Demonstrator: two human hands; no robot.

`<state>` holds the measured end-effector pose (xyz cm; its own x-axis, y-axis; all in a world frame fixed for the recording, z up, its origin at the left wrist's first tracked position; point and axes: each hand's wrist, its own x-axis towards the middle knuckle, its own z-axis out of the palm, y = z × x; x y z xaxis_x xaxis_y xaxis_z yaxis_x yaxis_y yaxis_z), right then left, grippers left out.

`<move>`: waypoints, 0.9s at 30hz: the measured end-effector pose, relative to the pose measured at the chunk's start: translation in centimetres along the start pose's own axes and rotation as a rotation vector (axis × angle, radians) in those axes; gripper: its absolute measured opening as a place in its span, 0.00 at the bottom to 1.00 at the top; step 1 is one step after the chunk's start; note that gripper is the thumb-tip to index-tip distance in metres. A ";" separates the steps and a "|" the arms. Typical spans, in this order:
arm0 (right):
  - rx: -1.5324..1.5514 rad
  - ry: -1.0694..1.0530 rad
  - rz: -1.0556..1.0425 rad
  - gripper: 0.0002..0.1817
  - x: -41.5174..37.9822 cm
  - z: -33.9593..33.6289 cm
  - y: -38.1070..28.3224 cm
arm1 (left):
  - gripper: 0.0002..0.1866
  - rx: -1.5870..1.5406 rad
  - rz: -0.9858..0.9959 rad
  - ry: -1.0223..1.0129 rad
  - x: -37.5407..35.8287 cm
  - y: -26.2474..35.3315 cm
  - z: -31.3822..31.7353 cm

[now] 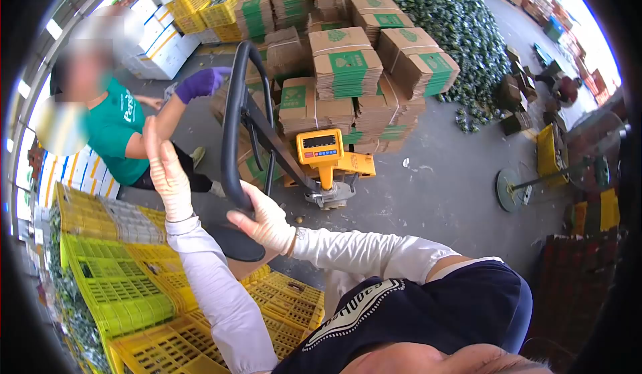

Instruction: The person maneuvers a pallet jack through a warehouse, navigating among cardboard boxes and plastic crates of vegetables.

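Observation:
My left hand (172, 183), in a pale glove, is raised with its fingers stretched upward and nothing in it. It is nearest the co-worker's side and left of a black loop handle (233, 127). My right hand (267, 221), gloved too, is at the lower end of that handle, its thumb spread out to the left and its fingertips overlapping the black bar. Below the right hand are a dark rounded pad (234, 243) and a brown surface. Beyond the handle stands a yellow weighing display (319, 147) on a post, with a yellow pallet truck fork (358, 165) beside it.
Bundles of flattened brown and green cartons (344, 63) are stacked ahead. A co-worker in a green shirt (117, 130) with a purple glove (200, 84) is at left. Yellow crates (120, 274) stand lower left. A dark green heap (435, 20) lies behind; a fan stand (509, 190) is right.

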<state>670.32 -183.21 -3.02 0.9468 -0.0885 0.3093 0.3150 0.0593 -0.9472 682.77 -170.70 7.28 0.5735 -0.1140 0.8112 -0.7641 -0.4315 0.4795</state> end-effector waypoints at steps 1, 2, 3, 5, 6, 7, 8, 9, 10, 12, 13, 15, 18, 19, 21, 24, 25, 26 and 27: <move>0.084 -0.003 0.082 0.34 0.1 -0.5 -0.1 | 0.25 -0.080 0.070 -0.069 1.5 -1.4 1.4; 0.006 0.021 0.084 0.31 -0.1 -0.9 -0.3 | 0.22 -0.114 0.022 -0.160 3.1 -1.2 3.1; -0.078 0.052 0.089 0.28 -0.2 -1.1 -0.4 | 0.20 -0.105 0.196 -0.252 5.4 -1.5 5.6; -0.162 0.106 0.136 0.25 -0.5 -1.1 -0.6 | 0.18 -0.045 0.412 -0.397 8.5 -4.3 10.8; -0.209 0.141 0.065 0.24 -0.6 -0.9 0.5 | 0.16 0.014 0.345 -0.515 9.8 -6.0 13.3; -0.206 0.139 0.099 0.22 -0.7 -0.9 -0.4 | 0.19 0.009 0.293 -0.643 11.4 -10.3 16.7; -0.188 0.198 0.066 0.21 -0.7 -0.1 0.8 | 0.22 -0.064 0.207 -0.842 13.2 -11.4 17.9; -0.201 0.204 0.102 0.22 -0.8 0.1 0.4 | 0.25 -0.155 0.254 -0.903 14.9 -12.6 19.3; -0.187 0.243 0.084 0.21 -0.7 0.3 0.3 | 0.28 -0.261 0.227 -0.902 15.8 -12.9 20.0; -0.174 0.317 0.065 0.20 -0.5 0.4 0.4 | 0.30 -0.470 -0.152 -0.956 17.3 -16.0 22.6; -0.202 0.352 0.064 0.19 -0.5 0.5 0.4 | 0.31 -0.625 -0.151 -0.961 16.8 -13.7 21.9; -0.288 0.416 0.030 0.17 -0.6 0.2 -0.1 | 0.31 -0.629 -0.501 -0.834 15.5 -8.6 19.4; -0.288 0.480 0.033 0.20 -1.6 -1.2 0.2 | 0.31 -0.739 -0.457 -0.637 13.5 -8.8 19.1; -0.322 0.561 -0.016 0.20 -2.0 -1.7 0.4 | 0.31 -0.740 -0.626 -0.629 12.8 -7.2 17.9; -0.411 0.736 -0.179 0.21 -2.7 -3.1 0.5 | 0.33 -0.478 -0.263 -0.586 12.9 -12.8 19.1; -0.431 0.876 -0.122 0.22 -4.0 -6.4 0.6 | 0.33 -0.357 -0.241 -0.499 10.4 -12.1 16.4; -0.419 0.926 -0.138 0.22 -4.1 -7.5 0.7 | 0.33 -0.328 -0.231 -0.484 9.4 -11.9 15.8; -0.434 0.964 -0.170 0.22 -4.2 -8.7 1.5 | 0.29 -0.347 -0.192 -0.470 8.3 -10.7 14.3; -0.449 1.002 -0.199 0.23 -4.2 -10.1 2.4 | 0.26 -0.397 -0.179 -0.494 7.3 -11.1 13.6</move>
<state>666.47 -192.72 -7.40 0.3374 -0.8308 0.4427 0.2109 -0.3916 -0.8957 699.44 -178.91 3.31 0.6980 -0.5091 0.5036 -0.6406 -0.1296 0.7569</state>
